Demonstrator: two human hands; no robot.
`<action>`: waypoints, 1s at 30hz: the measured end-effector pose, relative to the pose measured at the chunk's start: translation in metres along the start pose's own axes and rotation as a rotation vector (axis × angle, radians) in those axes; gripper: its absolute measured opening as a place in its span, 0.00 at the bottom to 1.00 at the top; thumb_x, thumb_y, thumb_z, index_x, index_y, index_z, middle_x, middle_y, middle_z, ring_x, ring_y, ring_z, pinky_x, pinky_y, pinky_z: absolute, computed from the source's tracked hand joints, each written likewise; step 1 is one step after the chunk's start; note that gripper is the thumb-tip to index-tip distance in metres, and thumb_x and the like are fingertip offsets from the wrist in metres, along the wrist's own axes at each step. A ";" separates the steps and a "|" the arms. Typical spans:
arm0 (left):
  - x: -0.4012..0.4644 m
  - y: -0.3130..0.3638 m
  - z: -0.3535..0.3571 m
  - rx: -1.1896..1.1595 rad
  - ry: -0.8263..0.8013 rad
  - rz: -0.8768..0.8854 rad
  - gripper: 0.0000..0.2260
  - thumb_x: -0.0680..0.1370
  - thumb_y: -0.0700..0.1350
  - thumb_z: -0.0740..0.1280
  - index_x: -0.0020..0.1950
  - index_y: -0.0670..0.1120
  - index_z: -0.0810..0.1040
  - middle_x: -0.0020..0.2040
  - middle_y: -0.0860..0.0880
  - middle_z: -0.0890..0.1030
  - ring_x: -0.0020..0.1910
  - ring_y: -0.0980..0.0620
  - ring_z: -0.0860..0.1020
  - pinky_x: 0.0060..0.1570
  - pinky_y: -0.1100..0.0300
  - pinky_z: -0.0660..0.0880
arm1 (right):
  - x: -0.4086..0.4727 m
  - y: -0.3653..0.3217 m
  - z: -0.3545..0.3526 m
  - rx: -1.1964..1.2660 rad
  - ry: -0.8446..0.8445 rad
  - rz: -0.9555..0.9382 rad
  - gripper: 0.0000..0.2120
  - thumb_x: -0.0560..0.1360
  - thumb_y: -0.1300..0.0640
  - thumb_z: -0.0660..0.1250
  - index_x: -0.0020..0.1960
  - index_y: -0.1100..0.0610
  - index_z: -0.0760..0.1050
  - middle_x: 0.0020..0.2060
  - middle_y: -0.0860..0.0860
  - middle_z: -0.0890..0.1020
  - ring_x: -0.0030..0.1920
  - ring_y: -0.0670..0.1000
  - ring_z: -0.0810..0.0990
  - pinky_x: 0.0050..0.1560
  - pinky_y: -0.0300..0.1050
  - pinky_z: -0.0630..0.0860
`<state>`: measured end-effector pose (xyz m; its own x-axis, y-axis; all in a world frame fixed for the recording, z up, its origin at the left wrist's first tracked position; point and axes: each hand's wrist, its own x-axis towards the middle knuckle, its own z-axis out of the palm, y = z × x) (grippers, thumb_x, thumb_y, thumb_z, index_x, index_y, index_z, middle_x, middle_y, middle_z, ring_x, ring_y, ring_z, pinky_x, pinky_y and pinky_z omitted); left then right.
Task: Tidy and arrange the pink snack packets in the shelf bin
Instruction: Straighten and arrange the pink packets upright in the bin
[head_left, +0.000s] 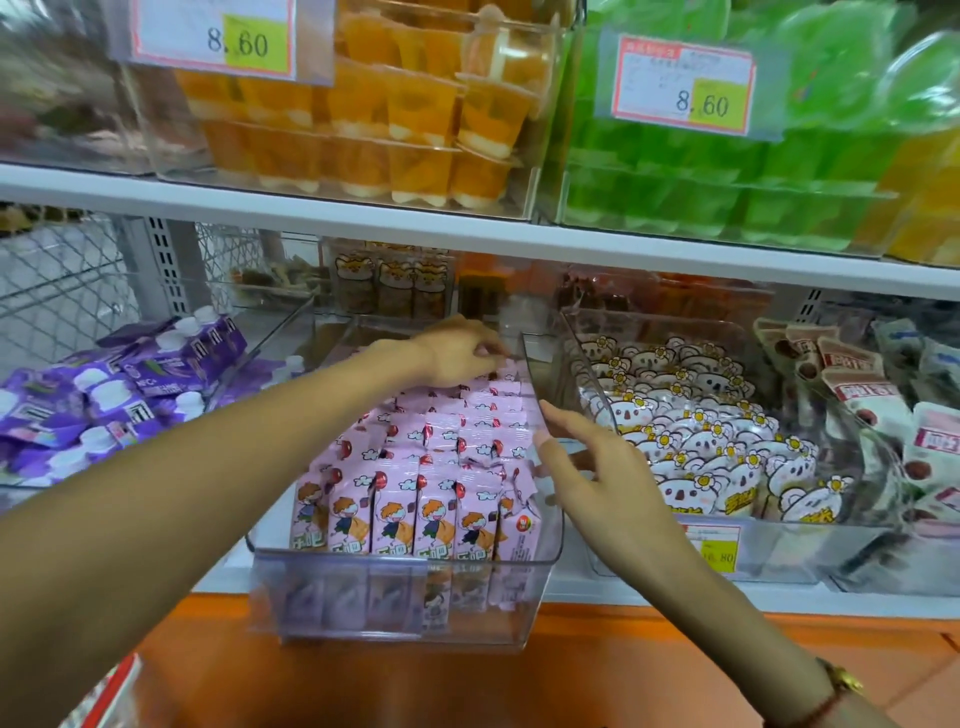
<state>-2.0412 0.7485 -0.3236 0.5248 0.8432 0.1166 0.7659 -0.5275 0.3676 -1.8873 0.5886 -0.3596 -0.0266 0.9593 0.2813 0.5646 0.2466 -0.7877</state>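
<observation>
The pink snack packets (441, 467) stand upright in tight rows inside a clear plastic bin (395, 608) that is drawn partway out from the lower shelf (727, 605), its front end hanging past the shelf edge. Each packet is pale pink with a cartoon child, clouds and a red balloon printed on it; the front row faces outward neatly, while the rows further back lean and overlap a little.

The left hand (457, 353) reaches to the back of the bin, its fingers curled down onto the tops of the rearmost packets, apparently pinching one to straighten or push it into line. The right hand (597, 467) hangs at the bin's right wall with fingers straight and spread apart, holding nothing; it looks placed to steady the bin or press the rows in from the side.

The bin seems pulled forward to give the hands room under the shelf above.

Beside it sit purple pouches (119, 395) on the left and koala-print packets (701, 447) on the right. Orange jelly cups (395, 114) and green ones (727, 176) fill the shelf above.
</observation>
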 end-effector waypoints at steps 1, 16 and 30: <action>-0.002 0.001 -0.001 -0.001 -0.003 0.019 0.15 0.81 0.50 0.61 0.62 0.43 0.78 0.60 0.44 0.78 0.56 0.46 0.76 0.57 0.52 0.74 | 0.000 0.000 0.000 0.004 -0.002 0.009 0.18 0.80 0.50 0.59 0.70 0.46 0.69 0.56 0.43 0.79 0.43 0.41 0.82 0.43 0.43 0.82; -0.016 0.038 -0.002 -0.808 0.549 -0.297 0.07 0.81 0.43 0.61 0.53 0.43 0.76 0.49 0.44 0.81 0.42 0.51 0.78 0.45 0.58 0.77 | 0.007 -0.005 -0.004 -0.034 0.006 -0.001 0.10 0.79 0.49 0.62 0.60 0.43 0.69 0.48 0.34 0.76 0.42 0.31 0.77 0.40 0.27 0.72; -0.168 0.054 0.007 -1.178 0.753 -0.116 0.04 0.78 0.44 0.66 0.52 0.50 0.79 0.45 0.54 0.85 0.45 0.60 0.82 0.46 0.64 0.79 | -0.010 -0.060 0.030 0.026 -0.104 -0.247 0.16 0.79 0.45 0.58 0.65 0.45 0.71 0.57 0.39 0.77 0.53 0.34 0.75 0.52 0.29 0.70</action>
<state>-2.0854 0.5780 -0.3300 -0.1292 0.9258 0.3552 -0.1636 -0.3732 0.9132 -1.9461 0.5685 -0.3314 -0.2464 0.8783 0.4096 0.5093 0.4770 -0.7163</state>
